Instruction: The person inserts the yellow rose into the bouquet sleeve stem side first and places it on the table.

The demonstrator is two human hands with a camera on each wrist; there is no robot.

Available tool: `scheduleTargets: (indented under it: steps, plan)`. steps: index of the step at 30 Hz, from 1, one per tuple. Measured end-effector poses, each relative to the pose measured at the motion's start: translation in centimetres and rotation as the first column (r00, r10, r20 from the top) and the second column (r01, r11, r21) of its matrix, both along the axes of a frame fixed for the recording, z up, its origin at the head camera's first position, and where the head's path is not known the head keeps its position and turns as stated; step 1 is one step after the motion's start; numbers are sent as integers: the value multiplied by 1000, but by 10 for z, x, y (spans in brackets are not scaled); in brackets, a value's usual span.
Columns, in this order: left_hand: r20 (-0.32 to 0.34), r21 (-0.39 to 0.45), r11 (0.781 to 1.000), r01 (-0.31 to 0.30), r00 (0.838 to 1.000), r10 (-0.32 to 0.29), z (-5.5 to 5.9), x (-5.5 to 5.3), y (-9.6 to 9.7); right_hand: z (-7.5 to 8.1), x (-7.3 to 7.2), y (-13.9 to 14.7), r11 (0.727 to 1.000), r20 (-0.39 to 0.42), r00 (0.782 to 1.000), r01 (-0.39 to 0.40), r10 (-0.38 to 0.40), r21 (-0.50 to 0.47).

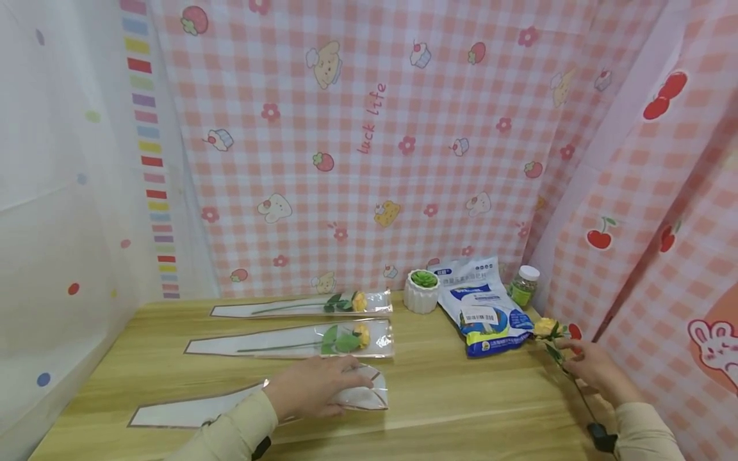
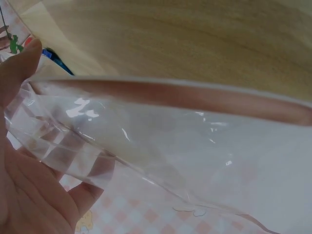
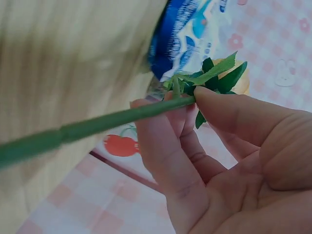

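My left hand (image 1: 314,387) holds the wide end of a brown-edged flower sleeve (image 1: 190,411), low over the front of the table. In the left wrist view the thumb lies at the rim of the clear sleeve (image 2: 195,151), with fingers showing behind its film. At the right, my right hand (image 1: 602,372) pinches a yellow artificial rose (image 1: 546,327) just below its leaves. The green stem (image 3: 97,126) slants across the right wrist view between thumb and fingers. The bloom is partly hidden behind leaves there.
Two sleeves lie behind, a far one (image 1: 236,310) and a nearer one (image 1: 216,346), each with a yellow rose inside. A potted succulent (image 1: 422,298), a blue-and-white bag (image 1: 475,307) and a white-capped jar (image 1: 524,287) stand at the back right. Checked cloth (image 1: 369,160) hangs behind the table.
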State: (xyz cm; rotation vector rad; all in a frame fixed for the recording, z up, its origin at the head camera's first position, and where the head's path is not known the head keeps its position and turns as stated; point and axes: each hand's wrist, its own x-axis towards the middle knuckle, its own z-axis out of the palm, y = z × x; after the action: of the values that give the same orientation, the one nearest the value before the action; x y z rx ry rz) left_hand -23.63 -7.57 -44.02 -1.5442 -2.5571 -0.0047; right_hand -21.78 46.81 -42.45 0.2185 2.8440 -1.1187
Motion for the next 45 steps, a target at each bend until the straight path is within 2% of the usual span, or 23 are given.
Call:
scheduleTargets:
  steps: [10, 16, 26, 32, 37, 45]
  plan:
    - [5, 0, 1000, -1, 1000, 1, 1, 2, -1, 23, 2, -9, 995, -79, 997, 15, -23, -102]
    - [-5, 16, 1000, 19, 1000, -19, -1, 1, -2, 33, 4, -16, 985, -131, 991, -7, -16, -170]
    - [3, -1, 1000, 6, 1000, -6, -4, -2, -2, 35, 3, -18, 980, -211, 977, -16, -27, -199]
    - [-14, 1, 1000, 3, 1000, -3, -4, -1, -4, 43, 4, -17, 986, -263, 964, -9, -36, -167]
    - [1, -4, 1000, 1, 1000, -1, -3, 1, -4, 48, 7, -19, 988, -297, 954, -1, -45, -152]
    - [19, -38, 999, -16, 1000, 17, 1, 2, -1, 53, 9, -21, 977, -350, 933, 1, -78, -213]
